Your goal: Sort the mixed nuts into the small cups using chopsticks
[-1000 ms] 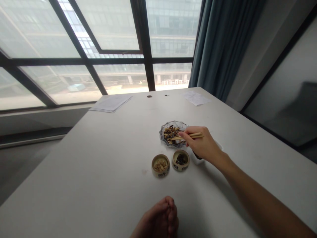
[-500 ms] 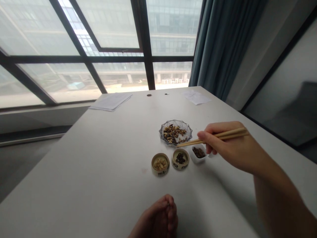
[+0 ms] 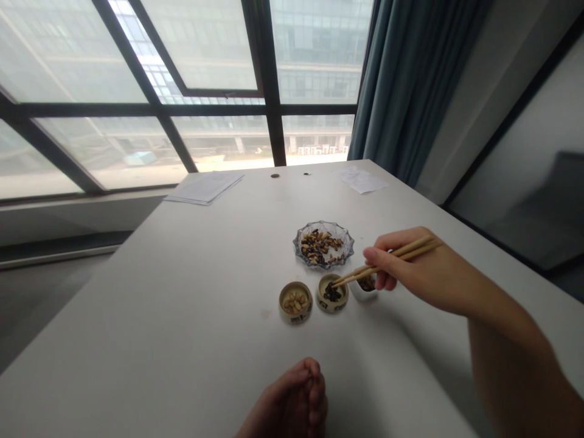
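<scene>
My right hand is closed round a pair of wooden chopsticks. Their tips reach into a small round bowl at the dark seeds; whether a seed is between them I cannot tell. Left of that bowl stands a matching one with pale nuts or seeds. Behind them is a scalloped glass dish of mixed brown, black and pale pieces. A small white square dish with brown pieces is partly hidden under my right fingers. At the near edge my left hand lies loosely curled, fingers together, nothing visible in it.
White papers lie at the far left and far right of the white table. Two small dark spots are near its far edge. Beyond are windows and a blue curtain.
The chopstick tips have moved down from the glass dish's near rim into the bowl of dark seeds, and my right hand has shifted slightly with them. My left hand has stayed put.
</scene>
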Tool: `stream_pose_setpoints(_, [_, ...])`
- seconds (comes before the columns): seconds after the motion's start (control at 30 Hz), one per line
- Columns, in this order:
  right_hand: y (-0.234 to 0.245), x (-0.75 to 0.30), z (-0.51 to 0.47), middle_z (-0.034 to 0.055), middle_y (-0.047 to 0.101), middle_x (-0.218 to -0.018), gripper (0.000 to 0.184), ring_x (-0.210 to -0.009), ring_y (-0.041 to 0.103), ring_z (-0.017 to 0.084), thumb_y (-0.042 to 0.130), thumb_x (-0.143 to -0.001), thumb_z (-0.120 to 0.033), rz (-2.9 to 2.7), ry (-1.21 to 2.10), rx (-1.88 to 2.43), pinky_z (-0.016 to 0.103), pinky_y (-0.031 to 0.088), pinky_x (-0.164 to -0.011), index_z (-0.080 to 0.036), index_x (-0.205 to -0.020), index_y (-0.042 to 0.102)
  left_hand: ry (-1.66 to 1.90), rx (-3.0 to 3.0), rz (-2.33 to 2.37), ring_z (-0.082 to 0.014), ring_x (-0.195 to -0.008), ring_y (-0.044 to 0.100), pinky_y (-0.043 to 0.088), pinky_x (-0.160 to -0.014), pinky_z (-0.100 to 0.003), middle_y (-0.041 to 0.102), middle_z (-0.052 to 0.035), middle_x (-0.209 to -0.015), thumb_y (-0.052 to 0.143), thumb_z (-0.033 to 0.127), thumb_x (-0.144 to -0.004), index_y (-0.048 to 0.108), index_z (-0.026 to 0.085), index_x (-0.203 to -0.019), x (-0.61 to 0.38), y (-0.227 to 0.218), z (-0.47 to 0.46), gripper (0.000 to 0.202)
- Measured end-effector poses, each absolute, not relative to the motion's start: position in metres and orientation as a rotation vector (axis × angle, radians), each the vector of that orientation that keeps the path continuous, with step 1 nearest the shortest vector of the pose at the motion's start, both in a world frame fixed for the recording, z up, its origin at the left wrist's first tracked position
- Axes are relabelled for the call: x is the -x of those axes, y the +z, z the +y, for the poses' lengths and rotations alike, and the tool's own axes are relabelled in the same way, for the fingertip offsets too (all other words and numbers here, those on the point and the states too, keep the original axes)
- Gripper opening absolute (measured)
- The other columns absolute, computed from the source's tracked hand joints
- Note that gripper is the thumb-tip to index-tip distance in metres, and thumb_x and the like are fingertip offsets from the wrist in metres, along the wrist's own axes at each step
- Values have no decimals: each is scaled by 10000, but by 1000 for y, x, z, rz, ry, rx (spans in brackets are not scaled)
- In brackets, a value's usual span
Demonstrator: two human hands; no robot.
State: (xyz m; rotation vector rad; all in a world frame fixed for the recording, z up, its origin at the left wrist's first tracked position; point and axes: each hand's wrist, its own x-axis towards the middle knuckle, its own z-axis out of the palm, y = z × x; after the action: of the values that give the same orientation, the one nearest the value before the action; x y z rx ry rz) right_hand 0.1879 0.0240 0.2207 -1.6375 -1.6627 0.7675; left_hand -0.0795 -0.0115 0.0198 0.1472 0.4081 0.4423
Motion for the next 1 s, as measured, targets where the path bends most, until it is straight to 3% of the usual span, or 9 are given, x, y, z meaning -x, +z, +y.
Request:
stream_pose_setpoints(0.4, [218,-194,29,38,747,-636,344,-591,740,212,675,-945,-444,-1608,833,1686,262,562,-531,-221,-686,707,453,-170,412,-87,-559,511,241,-541,-242,545,30,-708,690,296,-882,626,197,-864,80,17,-15,120])
stream_pose_setpoints(1.0, [215,-198,17,74,781,-714,313,-661,768,247,697,-938,-437,-1679,744,1628,295,614,-581,-223,-737,806,432,-200,488,-84,-551,499,229,-554,-237,524,34,-681,708,277,-836,602,185,-834,77,26,-19,141])
